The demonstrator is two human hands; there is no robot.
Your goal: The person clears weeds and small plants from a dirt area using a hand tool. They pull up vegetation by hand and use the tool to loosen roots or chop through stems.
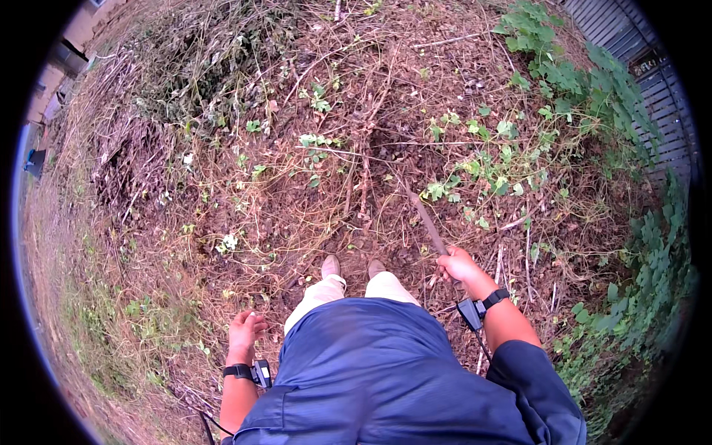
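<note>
In my right hand is the near end of a long, narrow, dull brown machete-like tool. Its fingers are wrapped round it, and it slants forward and left, its thin far tip over the vines and dry litter. The handle is hidden in my fist. My left hand hangs low beside my left thigh, fingers loosely bent and a little apart, with nothing visible in it. Below it is dry grass. My shoes stand side by side on the littered soil.
Cut stems and vines cross the ground ahead. A heap of wilted brush lies far left. Leafy green creepers grow along the right, near a grey slatted structure. Thin sticks lie right of my hand.
</note>
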